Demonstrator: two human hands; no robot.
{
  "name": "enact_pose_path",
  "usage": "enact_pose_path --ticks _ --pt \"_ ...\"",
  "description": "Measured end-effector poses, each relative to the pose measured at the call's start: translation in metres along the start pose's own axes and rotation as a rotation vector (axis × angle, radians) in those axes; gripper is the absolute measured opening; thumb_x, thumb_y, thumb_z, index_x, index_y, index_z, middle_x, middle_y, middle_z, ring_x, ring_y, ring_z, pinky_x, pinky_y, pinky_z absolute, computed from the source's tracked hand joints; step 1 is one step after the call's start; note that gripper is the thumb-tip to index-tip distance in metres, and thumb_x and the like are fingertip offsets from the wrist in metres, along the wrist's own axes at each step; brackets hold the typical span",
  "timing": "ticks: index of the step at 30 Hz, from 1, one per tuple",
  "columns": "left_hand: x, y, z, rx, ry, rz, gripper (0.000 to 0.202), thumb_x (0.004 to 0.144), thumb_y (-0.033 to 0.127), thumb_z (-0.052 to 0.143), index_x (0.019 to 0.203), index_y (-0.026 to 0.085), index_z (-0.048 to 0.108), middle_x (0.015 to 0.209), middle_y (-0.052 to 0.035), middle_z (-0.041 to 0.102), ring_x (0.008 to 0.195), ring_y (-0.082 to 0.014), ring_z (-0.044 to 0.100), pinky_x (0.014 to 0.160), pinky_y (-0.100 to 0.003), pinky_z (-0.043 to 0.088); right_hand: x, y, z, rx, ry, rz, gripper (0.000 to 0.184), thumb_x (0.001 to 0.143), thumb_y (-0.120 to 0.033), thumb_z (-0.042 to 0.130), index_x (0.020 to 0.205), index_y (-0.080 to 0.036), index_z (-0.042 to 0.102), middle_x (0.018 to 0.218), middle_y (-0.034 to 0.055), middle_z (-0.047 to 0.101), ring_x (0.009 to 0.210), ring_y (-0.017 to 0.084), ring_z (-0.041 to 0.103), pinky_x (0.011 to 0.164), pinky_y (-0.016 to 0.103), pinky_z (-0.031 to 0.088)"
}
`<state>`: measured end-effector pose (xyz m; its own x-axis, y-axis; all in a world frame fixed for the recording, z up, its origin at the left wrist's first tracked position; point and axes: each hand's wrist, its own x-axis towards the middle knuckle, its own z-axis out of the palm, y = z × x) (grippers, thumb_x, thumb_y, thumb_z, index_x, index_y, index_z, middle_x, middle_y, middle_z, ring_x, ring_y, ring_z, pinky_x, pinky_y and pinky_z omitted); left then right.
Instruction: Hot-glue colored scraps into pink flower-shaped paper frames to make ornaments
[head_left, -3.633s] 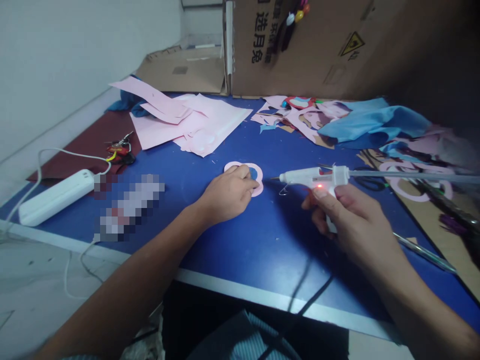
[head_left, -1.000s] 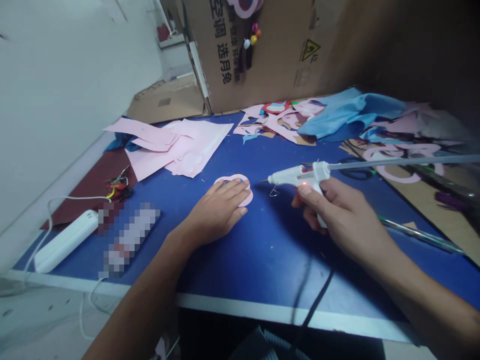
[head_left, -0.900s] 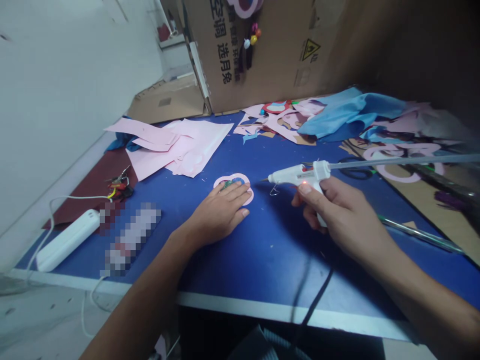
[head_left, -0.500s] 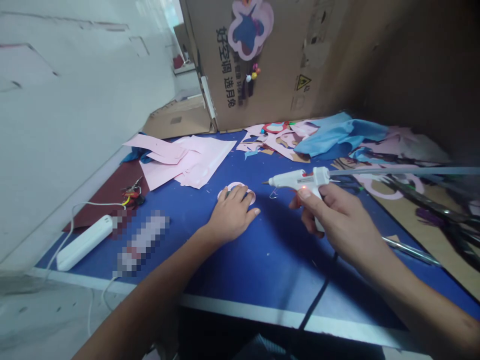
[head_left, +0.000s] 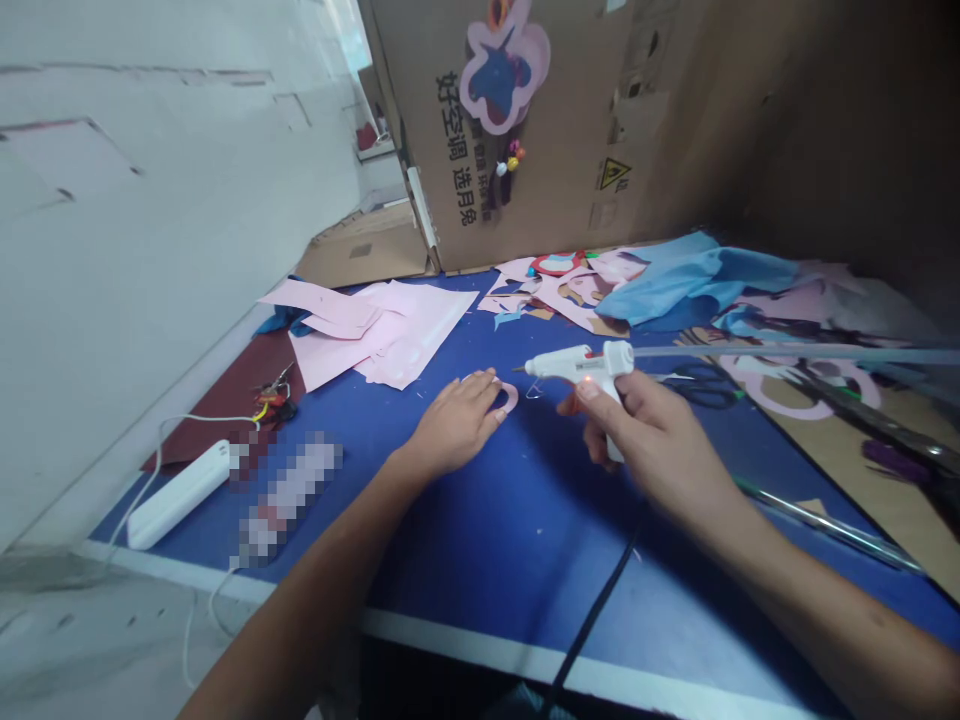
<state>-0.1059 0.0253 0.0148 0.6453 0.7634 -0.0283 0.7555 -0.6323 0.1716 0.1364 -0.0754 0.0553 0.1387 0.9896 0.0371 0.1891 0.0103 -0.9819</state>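
My left hand [head_left: 456, 425] lies flat with its fingers stretched out on a small pink foam cut-out [head_left: 510, 396] on the blue table [head_left: 480, 500], covering most of it. My right hand [head_left: 651, 440] grips a white hot glue gun [head_left: 581, 366] by its handle. A red light glows on the gun, and a long clear glue stick [head_left: 795, 352] juts out of its back. The nozzle points left and hovers just right of the cut-out. The gun's black cord [head_left: 592, 620] runs off the table's front edge.
Pink sheets [head_left: 375, 325] lie at the back left, with blue fabric [head_left: 697, 275] and foam scraps at the back right. A white power strip [head_left: 180, 492] sits at the left edge. A cardboard box [head_left: 570, 120] bearing a pink unicorn cut-out [head_left: 504, 65] stands behind. Scissors [head_left: 694, 378] lie to the right.
The camera has tilted up, bringing the unicorn cut-out on the box into view. My left hand has shifted from pinching to lying flat on the pink cut-out. The glue gun has stayed beside it.
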Motion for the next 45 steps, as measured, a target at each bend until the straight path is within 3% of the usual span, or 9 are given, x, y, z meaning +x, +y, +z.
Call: enact_pose_path --ticks 5,10,16,22,30,34,40,45 --pt "-0.003 0.002 0.007 0.066 0.066 -0.080 0.057 0.120 0.042 0.038 0.169 0.016 0.053 0.183 -0.0205 0.045 0.172 -0.0333 0.043 0.140 -0.064 0.033 -0.002 0.010 0.003 0.076 0.016 0.035 0.055 0.099 -0.076 0.072 0.103 -0.021 0.075 0.065 0.0018 0.070 0.057 0.020 0.065 0.057 0.033 0.051" --pt "-0.005 -0.006 0.004 -0.021 0.042 0.033 0.057 0.118 0.034 0.036 0.169 0.017 0.054 0.184 -0.0157 0.045 0.174 -0.0253 0.039 0.143 -0.054 0.030 0.002 0.021 0.005 0.118 0.017 0.076 0.057 0.100 -0.074 0.073 0.108 -0.019 0.077 0.066 0.0021 0.071 0.057 0.020 0.066 0.059 0.033 0.050" --pt "-0.003 -0.021 0.003 -0.092 0.057 0.025 0.058 0.116 0.030 0.037 0.169 0.020 0.056 0.183 -0.0130 0.047 0.173 -0.0256 0.042 0.142 -0.058 0.032 0.000 0.025 0.006 0.112 -0.003 0.107 0.053 0.101 -0.071 0.074 0.107 -0.019 0.077 0.066 0.0016 0.071 0.057 0.019 0.065 0.059 0.033 0.049" --pt "-0.002 -0.045 0.001 -0.140 0.111 0.179 0.064 0.110 0.014 0.038 0.171 0.023 0.055 0.183 -0.0109 0.046 0.173 -0.0227 0.040 0.141 -0.055 0.037 -0.002 0.015 0.006 0.072 -0.004 0.127 0.052 0.099 -0.073 0.074 0.104 -0.021 0.078 0.064 0.0028 0.071 0.056 0.020 0.064 0.056 0.033 0.049" --pt "0.005 -0.039 0.008 -0.144 0.052 0.228 0.061 0.108 0.008 0.037 0.162 0.016 0.064 0.179 -0.0136 0.052 0.169 -0.0205 0.047 0.142 -0.045 0.035 -0.004 0.014 0.007 0.030 -0.010 0.138 0.050 0.100 -0.071 0.076 0.102 -0.021 0.081 0.064 0.0051 0.071 0.057 0.021 0.063 0.058 0.036 0.044" --pt "0.001 -0.041 0.003 -0.166 0.075 0.228 0.063 0.110 0.008 0.034 0.167 0.021 0.059 0.182 -0.0101 0.049 0.171 -0.0195 0.044 0.142 -0.049 0.036 -0.005 0.014 0.007 0.037 -0.001 0.143 0.052 0.097 -0.072 0.079 0.103 -0.021 0.081 0.064 0.0052 0.071 0.057 0.021 0.063 0.057 0.036 0.043" --pt "0.005 -0.032 0.006 -0.144 0.054 0.268 0.057 0.112 0.012 0.036 0.162 0.015 0.064 0.179 -0.0150 0.053 0.169 -0.0221 0.048 0.142 -0.046 0.036 -0.005 0.008 0.007 0.032 0.018 0.138 0.050 0.097 -0.070 0.078 0.103 -0.020 0.079 0.064 0.0052 0.071 0.054 0.019 0.061 0.052 0.034 0.039" --pt "0.003 -0.040 0.004 -0.165 0.130 0.272 0.057 0.110 0.011 0.040 0.158 0.022 0.068 0.180 -0.0121 0.052 0.170 -0.0253 0.047 0.141 -0.054 0.038 -0.004 0.011 0.006 0.026 0.026 0.115 0.051 0.096 -0.071 0.079 0.101 -0.020 0.079 0.063 0.0033 0.070 0.053 0.018 0.060 0.054 0.033 0.040"
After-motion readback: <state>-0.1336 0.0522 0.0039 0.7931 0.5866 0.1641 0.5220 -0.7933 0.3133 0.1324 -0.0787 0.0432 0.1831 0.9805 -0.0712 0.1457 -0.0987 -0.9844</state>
